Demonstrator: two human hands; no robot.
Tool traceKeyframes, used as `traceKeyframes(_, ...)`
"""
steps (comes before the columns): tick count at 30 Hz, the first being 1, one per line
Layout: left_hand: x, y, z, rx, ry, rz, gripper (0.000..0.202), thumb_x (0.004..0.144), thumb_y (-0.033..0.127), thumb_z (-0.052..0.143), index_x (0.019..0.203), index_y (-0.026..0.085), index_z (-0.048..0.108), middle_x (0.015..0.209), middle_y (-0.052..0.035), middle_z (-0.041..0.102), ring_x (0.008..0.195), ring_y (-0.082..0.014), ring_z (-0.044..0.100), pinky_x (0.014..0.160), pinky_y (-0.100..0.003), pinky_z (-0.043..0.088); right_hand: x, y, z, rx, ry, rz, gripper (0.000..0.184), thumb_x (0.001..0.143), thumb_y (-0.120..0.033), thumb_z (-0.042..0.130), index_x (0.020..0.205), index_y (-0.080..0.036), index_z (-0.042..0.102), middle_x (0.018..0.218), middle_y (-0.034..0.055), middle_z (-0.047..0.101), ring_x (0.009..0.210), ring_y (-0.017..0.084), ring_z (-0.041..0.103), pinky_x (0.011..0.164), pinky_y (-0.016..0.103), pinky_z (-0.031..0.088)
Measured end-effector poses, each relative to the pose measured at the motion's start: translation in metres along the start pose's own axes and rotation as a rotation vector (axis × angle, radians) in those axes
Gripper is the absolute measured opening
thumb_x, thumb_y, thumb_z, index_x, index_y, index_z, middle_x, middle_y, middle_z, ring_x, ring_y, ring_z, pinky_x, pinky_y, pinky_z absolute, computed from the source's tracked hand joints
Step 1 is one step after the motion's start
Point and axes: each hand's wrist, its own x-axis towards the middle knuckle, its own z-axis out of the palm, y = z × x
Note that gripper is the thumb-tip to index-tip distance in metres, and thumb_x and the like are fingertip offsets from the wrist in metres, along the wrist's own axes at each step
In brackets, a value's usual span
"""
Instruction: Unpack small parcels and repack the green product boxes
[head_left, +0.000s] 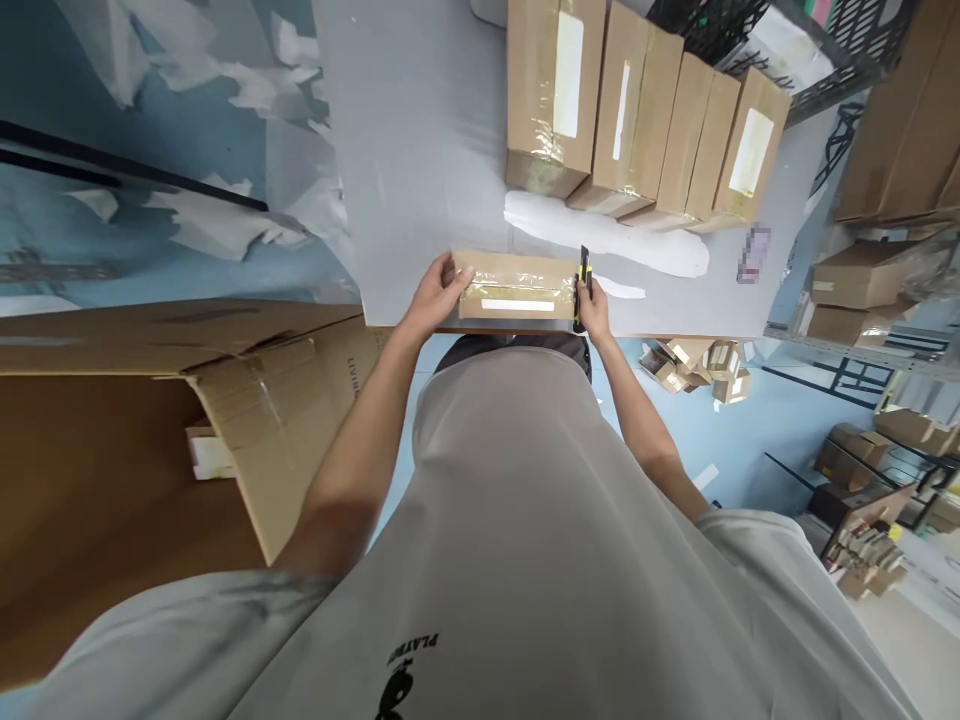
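A taped cardboard box [517,283] with a white label strip lies at the near edge of the grey table. My left hand [441,292] grips its left end, thumb on top and fingers behind. At the box's right end, my right hand [594,310] is closed around a black and yellow utility knife [582,285], which stands upright in the view against that end. Whether the blade is out is too small to tell. White paper strips [604,235] lie on the table just beyond the box.
Several taped cardboard boxes [555,100] stand in a row at the back of the table, beside a black crate [847,60]. A large open carton [285,420] is at my left. Small boxes [697,365] lie on the blue floor at right, with shelving beyond.
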Motion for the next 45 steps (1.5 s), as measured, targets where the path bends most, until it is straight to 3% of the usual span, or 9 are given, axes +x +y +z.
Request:
traceKeyframes(5,0.0,0.005,0.016,0.013,-0.152,0.006,0.109,0.092,0.088,0.091,0.172,0.022,0.057,0.17,-0.0247,0.067,0.169,-0.0443,0.057,0.145,-0.067,0.041,0.006,-0.007,-0.006,-0.093,-0.003,-0.122,0.075,0.112,-0.096,0.041,0.117,-0.026,0.067,0.12,0.0118,0.08,0.129,0.032,0.073,0.126,0.053,0.059)
traceKeyframes(9,0.005,0.01,0.048,0.008,-0.164,0.104,0.117,0.093,0.076,0.096,0.181,0.021,0.041,0.177,-0.0251,0.058,0.18,-0.0444,0.042,0.149,-0.067,0.033,0.011,-0.002,-0.029,-0.134,0.065,-0.145,0.081,0.114,-0.097,0.032,0.124,-0.026,0.069,0.123,0.0126,0.079,0.13,0.033,0.075,0.127,0.056,0.06)
traceKeyframes(13,0.007,0.011,0.068,-0.034,-0.186,0.178,0.11,0.099,0.065,0.092,0.185,0.023,0.039,0.188,-0.0209,0.049,0.187,-0.0391,0.03,0.154,-0.063,0.021,0.015,0.0,-0.054,-0.162,0.088,-0.152,0.08,0.115,-0.095,0.032,0.126,-0.025,0.069,0.126,0.0137,0.08,0.132,0.035,0.075,0.127,0.059,0.06)
traceKeyframes(19,0.003,-0.003,0.06,-0.013,-0.215,0.174,0.117,0.095,0.055,0.097,0.188,0.015,0.038,0.198,-0.0262,0.032,0.191,-0.0461,0.018,0.153,-0.068,0.012,0.006,-0.025,-0.07,-0.136,0.062,-0.135,0.078,0.117,-0.092,0.036,0.139,-0.025,0.07,0.136,0.0134,0.08,0.127,0.03,0.079,0.12,0.053,0.065)
traceKeyframes(24,0.002,-0.005,0.046,-0.013,-0.212,0.208,0.098,0.094,0.065,0.098,0.175,0.026,0.06,0.2,-0.0181,0.03,0.191,-0.0488,0.012,0.151,-0.072,0.019,-0.015,-0.073,-0.082,-0.267,-0.057,-0.278,0.081,0.119,-0.093,0.035,0.143,-0.025,0.071,0.119,0.0068,0.082,0.117,0.028,0.081,0.112,0.048,0.067)
traceKeyframes(29,0.004,0.005,0.036,-0.019,-0.188,0.207,0.087,0.085,0.07,0.106,0.154,0.027,0.076,0.193,-0.0163,0.042,0.189,-0.0513,0.019,0.152,-0.072,0.022,-0.019,-0.115,-0.067,-0.583,-0.373,-0.445,0.078,0.117,-0.095,0.04,0.117,-0.025,0.074,0.101,0.0063,0.081,0.11,0.031,0.082,0.106,0.04,0.062)
traceKeyframes(33,0.001,0.006,0.031,0.023,-0.225,0.184,0.091,0.086,0.069,0.106,0.158,0.025,0.073,0.192,-0.0174,0.044,0.187,-0.0495,0.026,0.153,-0.069,0.025,-0.009,-0.128,-0.037,-0.713,-0.552,-0.52,0.076,0.118,-0.093,0.041,0.11,-0.025,0.073,0.097,0.0088,0.081,0.115,0.036,0.083,0.104,0.04,0.058)
traceKeyframes(39,-0.004,-0.001,0.03,-0.019,-0.303,0.245,0.103,0.086,0.073,0.104,0.17,0.027,0.066,0.188,-0.0154,0.052,0.183,-0.049,0.037,0.146,-0.067,0.043,0.005,-0.134,-0.015,-0.752,-0.621,-0.541,0.074,0.12,-0.091,0.041,0.109,-0.025,0.074,0.092,0.0076,0.081,0.114,0.038,0.084,0.105,0.042,0.057)
traceKeyframes(45,-0.001,0.0,0.029,0.004,-0.376,0.265,0.111,0.091,0.085,0.095,0.179,0.028,0.057,0.193,-0.0144,0.045,0.185,-0.0453,0.035,0.142,-0.059,0.051,0.006,-0.141,-0.011,-0.82,-0.64,-0.566,0.079,0.12,-0.093,0.036,0.106,-0.024,0.073,0.092,0.0088,0.08,0.112,0.038,0.084,0.107,0.043,0.056)
